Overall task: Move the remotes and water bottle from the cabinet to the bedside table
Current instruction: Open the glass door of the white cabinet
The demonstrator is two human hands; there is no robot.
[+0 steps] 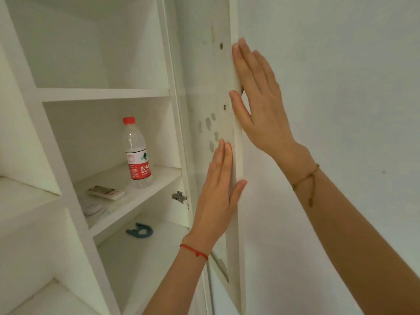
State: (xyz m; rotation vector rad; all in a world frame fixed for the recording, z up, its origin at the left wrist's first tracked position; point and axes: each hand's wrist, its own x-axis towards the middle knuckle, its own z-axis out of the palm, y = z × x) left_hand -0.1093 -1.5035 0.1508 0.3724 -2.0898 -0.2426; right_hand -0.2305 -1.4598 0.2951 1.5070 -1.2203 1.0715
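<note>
A clear water bottle [136, 153] with a red cap and red label stands upright on the middle shelf of the open white cabinet [104, 94]. In front of it lies a white remote [105, 192] with red markings. A second, rounded white remote [92, 208] lies nearer the shelf's front edge. My left hand [217, 192] lies flat on the inner face of the open cabinet door [228, 130], thumb wrapped round its edge. My right hand [256, 98] holds the same edge higher up, fingers on the outer side, thumb on the inner face.
A grey-blue hook-shaped piece [139, 230] lies on the shelf below. A metal hinge [179, 197] sits on the cabinet's right wall. The door stands out between the shelves and a plain white wall [341, 64] on the right. More white compartments [27, 196] lie to the left.
</note>
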